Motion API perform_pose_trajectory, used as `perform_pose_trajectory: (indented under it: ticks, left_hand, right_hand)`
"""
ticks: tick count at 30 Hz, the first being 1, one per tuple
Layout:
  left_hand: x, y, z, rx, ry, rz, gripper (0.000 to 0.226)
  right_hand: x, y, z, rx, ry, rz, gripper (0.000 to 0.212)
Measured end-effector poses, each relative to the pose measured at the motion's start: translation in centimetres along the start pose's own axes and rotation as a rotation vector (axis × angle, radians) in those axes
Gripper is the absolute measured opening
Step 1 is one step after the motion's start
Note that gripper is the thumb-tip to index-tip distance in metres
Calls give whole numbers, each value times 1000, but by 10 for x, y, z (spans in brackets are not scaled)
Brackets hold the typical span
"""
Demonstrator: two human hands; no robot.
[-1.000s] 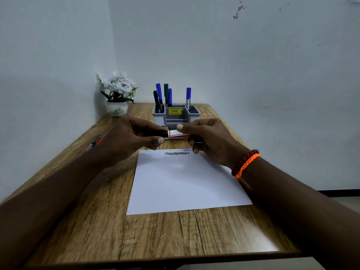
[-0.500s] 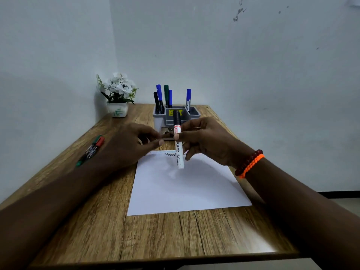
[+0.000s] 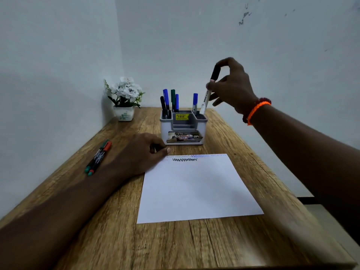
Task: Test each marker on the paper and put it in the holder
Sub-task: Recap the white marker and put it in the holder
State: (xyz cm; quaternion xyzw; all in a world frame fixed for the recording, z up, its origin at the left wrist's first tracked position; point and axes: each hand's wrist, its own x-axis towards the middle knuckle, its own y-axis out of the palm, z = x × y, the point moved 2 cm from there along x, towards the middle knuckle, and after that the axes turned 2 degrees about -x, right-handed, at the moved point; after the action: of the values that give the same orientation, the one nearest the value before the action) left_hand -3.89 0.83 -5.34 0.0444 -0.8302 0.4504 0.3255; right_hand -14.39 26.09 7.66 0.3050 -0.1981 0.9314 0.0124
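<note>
Right hand (image 3: 231,86) has lifted the black-capped marker (image 3: 210,88) over the holder (image 3: 183,131).

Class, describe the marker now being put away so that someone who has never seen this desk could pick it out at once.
Find the grey holder at the far end of the wooden table, right of the flower pot. Above its right compartment, the right hand grips a marker. Unlike the markers standing in the holder, it has a white barrel with a black cap and is tilted.
</note>
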Motion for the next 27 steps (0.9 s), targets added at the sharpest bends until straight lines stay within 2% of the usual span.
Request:
perform_pose_trajectory:
  ticks: [5,11,23,27]
  left_hand:
    - [0,0,4,-14,-29,-1,12]
    - [1,0,5,-14,-39,3,13]
    - [1,1,4,-15,-58,-8,13]
    - [0,1,4,-9,-69,-2,14]
  right_hand:
    - [35,21,-2,-266,-135,-64,44]
    - [40,42,-24,-504,-158,16,48]
    - [17,53,-55,-507,-113,130,51]
    - [12,49,-50,-508,-110,139,66]
